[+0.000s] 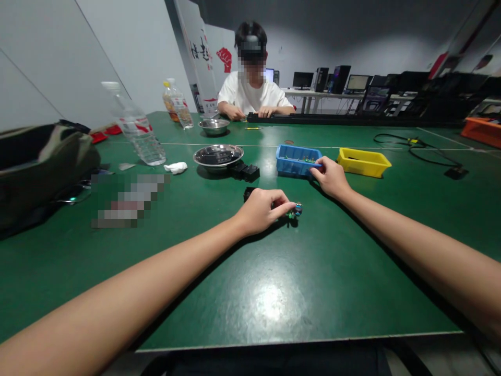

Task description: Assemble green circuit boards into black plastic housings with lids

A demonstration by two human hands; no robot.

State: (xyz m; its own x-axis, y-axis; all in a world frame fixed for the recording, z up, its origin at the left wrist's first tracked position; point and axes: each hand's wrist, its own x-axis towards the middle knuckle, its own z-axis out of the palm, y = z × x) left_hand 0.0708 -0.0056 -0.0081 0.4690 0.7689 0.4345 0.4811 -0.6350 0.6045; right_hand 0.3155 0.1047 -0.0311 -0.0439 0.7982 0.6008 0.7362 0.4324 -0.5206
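Observation:
My left hand (261,210) is closed in a pinch over the green table (274,271). Between its fingertips is a small green circuit board (290,214) with a blue part and a dark part at its end. Just behind that hand sits a black plastic piece (249,193), partly hidden by it. My right hand (331,177) grips the near right corner of a blue bin (295,167), thumb and fingers at the rim. Small green pieces lie inside the bin. A yellow bin (364,163) stands to the right of this hand, a dark item in it.
A steel bowl (218,166) holds black parts, with black blocks (245,171) beside it. Left are a water bottle (136,133), crumpled tissue (176,167) and a bag (43,172). Across the table a person (254,94) works near another bowl (213,128). A black cable (418,151) lies right.

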